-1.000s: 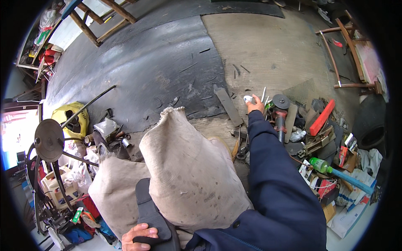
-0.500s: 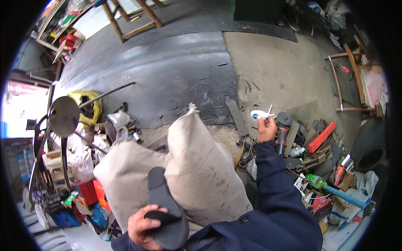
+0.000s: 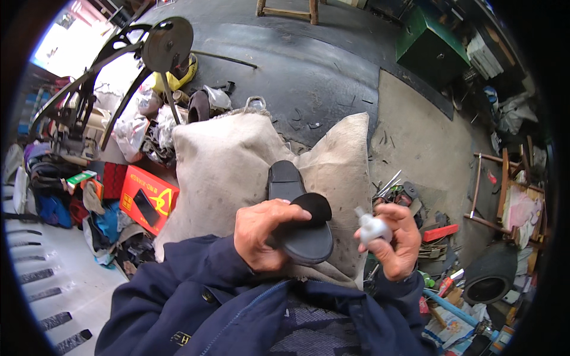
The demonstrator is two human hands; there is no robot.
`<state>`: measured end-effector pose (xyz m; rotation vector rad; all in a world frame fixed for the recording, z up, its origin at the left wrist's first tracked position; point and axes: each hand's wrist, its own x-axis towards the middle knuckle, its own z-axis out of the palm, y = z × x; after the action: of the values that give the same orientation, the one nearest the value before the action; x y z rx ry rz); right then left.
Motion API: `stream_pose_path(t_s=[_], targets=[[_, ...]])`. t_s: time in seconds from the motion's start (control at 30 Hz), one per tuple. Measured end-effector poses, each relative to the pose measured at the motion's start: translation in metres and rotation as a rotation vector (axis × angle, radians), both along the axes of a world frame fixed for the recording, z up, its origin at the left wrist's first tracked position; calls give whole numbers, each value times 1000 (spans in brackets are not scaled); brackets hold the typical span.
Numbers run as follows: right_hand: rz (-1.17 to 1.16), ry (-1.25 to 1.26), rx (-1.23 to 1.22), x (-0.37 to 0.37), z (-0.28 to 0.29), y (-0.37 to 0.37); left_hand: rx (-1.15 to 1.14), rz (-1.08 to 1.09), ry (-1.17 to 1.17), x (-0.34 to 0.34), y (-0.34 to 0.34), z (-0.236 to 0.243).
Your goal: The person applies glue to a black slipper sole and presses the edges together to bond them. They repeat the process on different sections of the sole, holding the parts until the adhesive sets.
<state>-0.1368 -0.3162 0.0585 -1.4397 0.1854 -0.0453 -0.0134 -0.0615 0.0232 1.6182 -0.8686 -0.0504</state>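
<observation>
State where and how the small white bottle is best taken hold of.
The small white bottle is probably best gripped by its wider body, coming from the right, thumb and fingers opposed. Its narrow end points up and left, so this leaves that end clear; the right hand holds it from that side.

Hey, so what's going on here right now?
A person's left hand is gripping a black sandal over the beige cloth that covers their lap. Their right hand holds a small white bottle, slightly blurred, off to the sandal's right. The bottle and sandal are apart.
</observation>
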Motion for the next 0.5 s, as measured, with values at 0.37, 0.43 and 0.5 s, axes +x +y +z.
stream_pose_path(t_s=[0.37, 0.43, 0.5], targets=[[164, 48, -470, 23, 38, 23, -35, -38, -42, 2, 10, -3], [167, 93, -460, 27, 42, 25, -27, -47, -51, 2, 11, -4], [156, 108, -452, 30, 45, 28, -22, -50, -67, 3, 12, -5]])
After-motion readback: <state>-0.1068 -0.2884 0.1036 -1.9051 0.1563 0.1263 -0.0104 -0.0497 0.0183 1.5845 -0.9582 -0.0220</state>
